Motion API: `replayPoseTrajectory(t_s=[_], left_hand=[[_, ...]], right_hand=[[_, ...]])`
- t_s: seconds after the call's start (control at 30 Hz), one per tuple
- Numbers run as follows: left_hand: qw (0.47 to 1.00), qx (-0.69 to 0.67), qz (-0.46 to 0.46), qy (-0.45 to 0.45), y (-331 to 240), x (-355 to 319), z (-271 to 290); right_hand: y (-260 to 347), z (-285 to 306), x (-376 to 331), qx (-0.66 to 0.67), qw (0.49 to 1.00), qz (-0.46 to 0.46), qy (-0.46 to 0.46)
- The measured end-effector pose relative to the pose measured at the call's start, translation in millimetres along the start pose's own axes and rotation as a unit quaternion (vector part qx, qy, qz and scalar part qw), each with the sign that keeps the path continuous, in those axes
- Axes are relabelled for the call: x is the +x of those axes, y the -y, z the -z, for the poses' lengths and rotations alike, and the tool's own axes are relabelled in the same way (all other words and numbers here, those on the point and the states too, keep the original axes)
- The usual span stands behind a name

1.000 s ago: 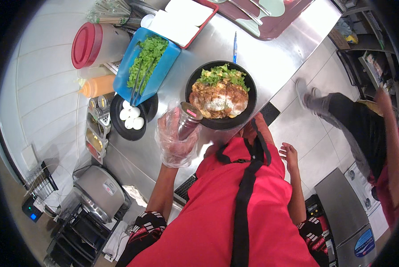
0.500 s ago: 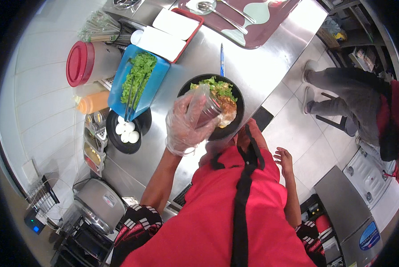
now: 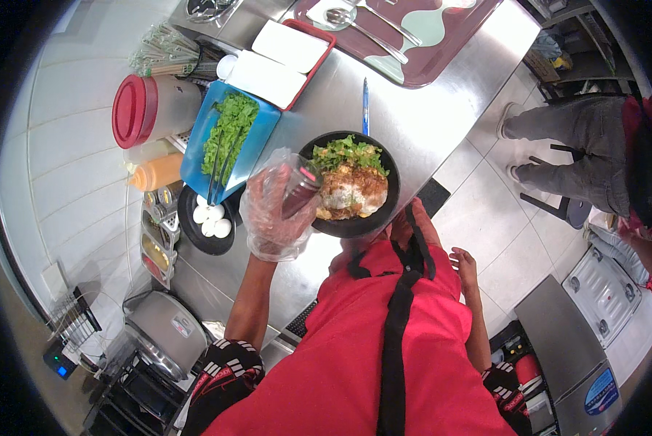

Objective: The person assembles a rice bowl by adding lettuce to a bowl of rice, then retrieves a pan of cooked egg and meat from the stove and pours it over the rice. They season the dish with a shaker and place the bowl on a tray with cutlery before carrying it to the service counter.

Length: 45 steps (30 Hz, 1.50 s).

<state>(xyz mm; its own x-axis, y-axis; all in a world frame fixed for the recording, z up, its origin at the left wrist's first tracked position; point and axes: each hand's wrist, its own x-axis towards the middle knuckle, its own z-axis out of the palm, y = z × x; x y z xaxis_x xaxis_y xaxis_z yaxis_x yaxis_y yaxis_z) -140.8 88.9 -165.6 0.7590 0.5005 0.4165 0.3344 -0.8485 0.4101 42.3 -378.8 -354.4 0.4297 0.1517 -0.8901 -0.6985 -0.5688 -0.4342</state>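
My left hand [image 3: 274, 207], in a clear plastic glove, is closed around a small see-through spice shaker [image 3: 300, 193] with dark red contents. It is held beside the left rim of a round black bowl [image 3: 379, 223]. In that bowl, chopped green lettuce [image 3: 346, 154] lies at the far side. Nearer to me sits a white-topped food [image 3: 353, 192] dusted with reddish-brown powder. My right hand [image 3: 465, 266] hangs bare beside my red apron [image 3: 355, 320], fingers loosely apart, holding nothing.
A blue bin of lettuce [image 3: 266, 131] with black tongs stands at left, near a black dish [image 3: 189, 236] of white eggs. Farther off are a red tray [image 3: 313, 73] of white napkins, a blue pen [image 3: 365, 109] and a serving tray [image 3: 453, 54] with cutlery. Another person [image 3: 595, 145] stands at right.
My left hand has drawn the shaker left, from over the food to the bowl's edge, uncovering the powdered food. My right hand stays at my side.
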Motion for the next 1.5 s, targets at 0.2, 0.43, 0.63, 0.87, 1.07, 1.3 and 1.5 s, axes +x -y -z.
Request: replayPoseTrajectory(t_s=[0.2, 0.43, 0.63, 0.87, 1.07, 1.3, 1.5], left_hand=[[1.0, 0.004, 0.003, 0.011, -12.1, 0.5, 6.7], [0.997, -0.056, -0.042, 0.024, -26.9, 26.3, -15.1], [0.996, -0.07, -0.036, 0.034, -12.9, 26.0, -19.0], [0.998, -0.025, 0.016, -0.046, -3.6, 7.7, 9.1], [0.918, -0.201, 0.126, -0.318, 15.8, -11.1, 65.0], [0.763, -0.17, 0.153, -0.605, 93.9, -38.0, 200.6], [0.818, 0.063, 0.372, -0.434, 225.5, -52.2, 195.1]], right_hand=[[10.3, -0.5, -2.0, 0.008, 1.0, 0.006, 0.005], [17.9, -0.4, -4.7, -0.004, 1.0, -0.004, -0.002], [9.9, 1.6, -1.5, 0.022, 1.0, -0.004, -0.013], [4.9, 7.5, 13.7, -0.002, 1.0, 0.023, 0.002], [14.7, -2.8, 38.1, -0.069, 0.997, 0.037, 0.021], [20.1, 11.2, 47.6, -0.259, 0.957, 0.122, 0.051], [31.4, 8.1, 48.8, -0.122, 0.99, 0.061, 0.042]])
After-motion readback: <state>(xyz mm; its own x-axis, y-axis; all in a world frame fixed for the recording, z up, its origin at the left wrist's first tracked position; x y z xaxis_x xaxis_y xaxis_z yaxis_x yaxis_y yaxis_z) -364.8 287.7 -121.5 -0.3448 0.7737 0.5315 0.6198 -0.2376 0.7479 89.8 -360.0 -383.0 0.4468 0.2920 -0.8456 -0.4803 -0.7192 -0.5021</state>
